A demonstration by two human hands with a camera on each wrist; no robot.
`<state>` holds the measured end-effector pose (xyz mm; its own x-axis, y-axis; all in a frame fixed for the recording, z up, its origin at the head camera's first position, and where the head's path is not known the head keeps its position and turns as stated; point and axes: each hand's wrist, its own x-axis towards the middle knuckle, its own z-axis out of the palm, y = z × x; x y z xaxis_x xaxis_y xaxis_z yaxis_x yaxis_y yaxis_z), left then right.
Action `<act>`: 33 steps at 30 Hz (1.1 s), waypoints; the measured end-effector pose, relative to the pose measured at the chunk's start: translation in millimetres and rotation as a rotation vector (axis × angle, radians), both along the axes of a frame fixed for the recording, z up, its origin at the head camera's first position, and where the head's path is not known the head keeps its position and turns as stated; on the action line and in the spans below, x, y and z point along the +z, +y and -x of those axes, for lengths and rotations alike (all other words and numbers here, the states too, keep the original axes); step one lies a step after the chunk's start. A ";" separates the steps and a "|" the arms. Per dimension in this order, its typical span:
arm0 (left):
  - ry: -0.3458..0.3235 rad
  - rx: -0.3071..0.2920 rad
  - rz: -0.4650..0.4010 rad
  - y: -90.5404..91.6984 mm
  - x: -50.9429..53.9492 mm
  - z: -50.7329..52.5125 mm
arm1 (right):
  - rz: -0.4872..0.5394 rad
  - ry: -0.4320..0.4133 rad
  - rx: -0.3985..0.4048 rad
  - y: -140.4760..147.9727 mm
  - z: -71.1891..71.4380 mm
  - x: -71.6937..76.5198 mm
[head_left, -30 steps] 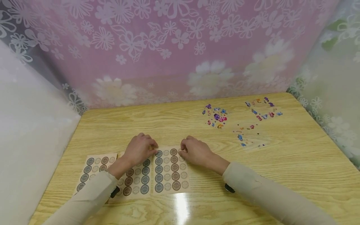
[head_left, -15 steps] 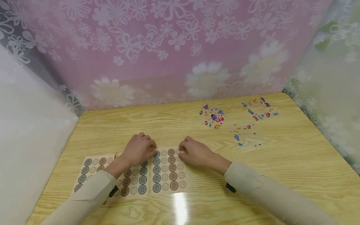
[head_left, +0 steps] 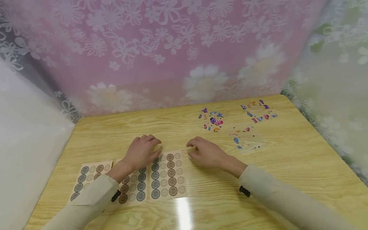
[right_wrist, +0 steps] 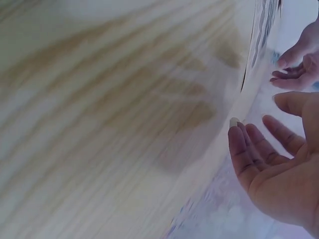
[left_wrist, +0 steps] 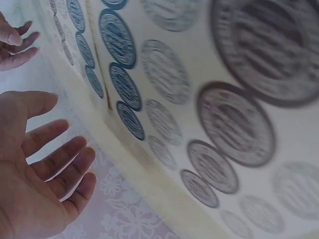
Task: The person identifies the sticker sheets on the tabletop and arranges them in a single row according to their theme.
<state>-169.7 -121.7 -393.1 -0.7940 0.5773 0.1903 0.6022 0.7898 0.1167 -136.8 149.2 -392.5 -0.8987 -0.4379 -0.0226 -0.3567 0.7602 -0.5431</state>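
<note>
Three beige sheets printed with columns of blue, brown and pale round stickers lie side by side: a left sheet point(head_left: 91, 172), a middle sheet point(head_left: 133, 187) and a right sheet point(head_left: 168, 179). Over the top edges of the middle and right sheets is my left hand point(head_left: 142, 151), which covers part of both. Its thumb and fingers stand apart with nothing between them, as the left wrist view point(left_wrist: 50, 169) also has it. Beyond the right sheet's top right corner, my right hand point(head_left: 207, 153) hovers over bare wood. Its fingers are loosely bent and hold nothing.
Clear sheets with small coloured flower stickers lie at the back right: a round cluster point(head_left: 212, 120), a ring point(head_left: 258, 111) and a sparser group point(head_left: 241, 139). A floral curtain point(head_left: 172, 70) hangs behind the wooden table point(head_left: 215, 204).
My right hand has left the right sheet's top corner and moved right, its fingers spreading. The left hand's thumb and fingers have parted too. The head view has shifted slightly.
</note>
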 end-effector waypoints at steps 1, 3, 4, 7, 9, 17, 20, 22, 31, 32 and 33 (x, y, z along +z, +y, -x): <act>-0.006 -0.005 -0.015 2.4 0.6 0.5 | 0.005 -0.002 0.006 5.0 0.5 1.0; -0.018 -0.018 -0.040 7.6 1.3 1.6 | 0.005 -0.002 0.020 16.1 1.6 2.5; -0.024 -0.023 -0.054 9.5 1.4 2.2 | 0.003 0.002 0.026 21.0 3.0 3.2; -0.045 -0.040 -0.078 16.1 1.5 4.6 | -0.006 0.024 0.036 35.9 7.7 4.0; -0.063 -0.048 -0.083 21.2 1.2 7.1 | -0.008 0.034 0.030 46.0 10.7 3.8; -0.183 -0.062 -0.156 48.7 -0.5 25.9 | 0.044 0.022 -0.071 87.4 23.8 0.3; -0.264 -0.062 -0.219 60.7 -2.6 36.1 | 0.111 -0.008 -0.117 101.1 30.1 -2.4; -0.337 -0.056 -0.281 68.5 -3.9 43.5 | 0.153 -0.032 -0.150 109.1 34.3 -4.2; -0.567 0.019 -0.603 99.4 -8.8 79.3 | 0.287 -0.094 -0.342 128.9 51.7 -6.6; -0.581 0.028 -0.625 102.3 -9.4 82.9 | 0.300 -0.105 -0.361 128.9 53.8 -7.0; -0.593 0.040 -0.639 105.0 -10.3 86.5 | 0.314 -0.115 -0.374 128.5 56.0 -7.4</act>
<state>-256.3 -16.7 -403.4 -0.8822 0.4706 0.0173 0.2753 0.4856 0.8297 -192.8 277.7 -399.9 -0.9949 -0.0878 -0.0493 -0.0156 0.6184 -0.7857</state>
